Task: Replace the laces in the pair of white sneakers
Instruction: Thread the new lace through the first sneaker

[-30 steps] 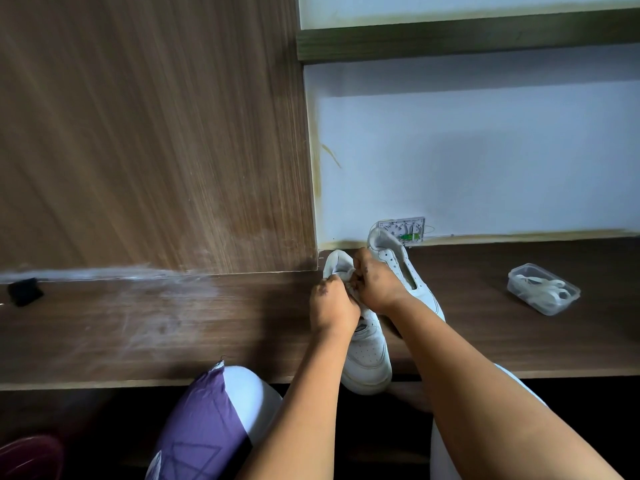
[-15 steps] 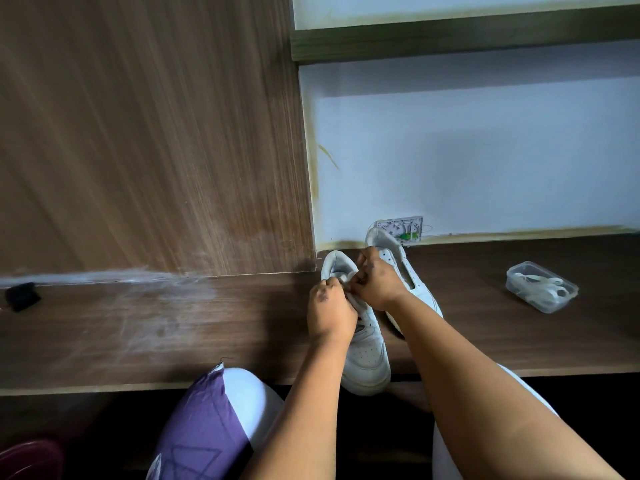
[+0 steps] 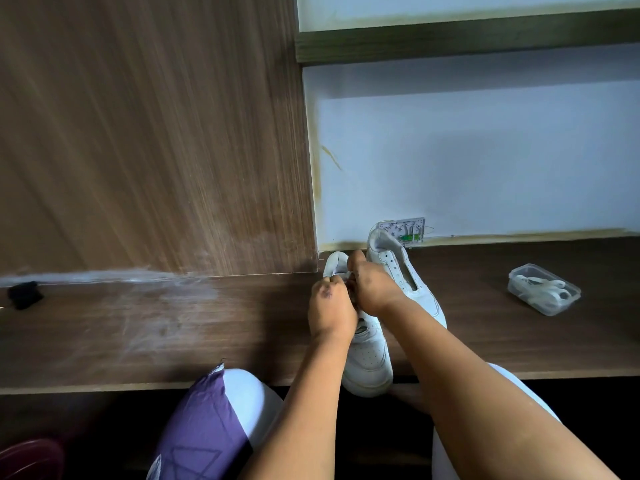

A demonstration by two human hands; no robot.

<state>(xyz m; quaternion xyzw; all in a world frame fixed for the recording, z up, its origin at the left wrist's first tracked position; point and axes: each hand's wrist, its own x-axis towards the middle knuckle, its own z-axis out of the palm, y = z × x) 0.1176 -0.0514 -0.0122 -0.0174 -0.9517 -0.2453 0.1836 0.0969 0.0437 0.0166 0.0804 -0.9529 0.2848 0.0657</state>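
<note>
Sneakers: near shoe (image 3: 367, 355) under both hands, second shoe (image 3: 405, 271) just right. Left hand (image 3: 330, 308) and right hand (image 3: 372, 284) curl at its throat; what they pinch is hidden. Risk: shoe overhangs tabletop (image 3: 173, 327); a hard tug could topple it.

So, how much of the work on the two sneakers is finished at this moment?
Done: the far sneaker shows bare eyelets, so its lace looks removed. In hand: left hand and right hand work at the near sneaker throat; what they pinch is hidden. Left: laces in the clear box seem untouched, so relacing remains.
</note>
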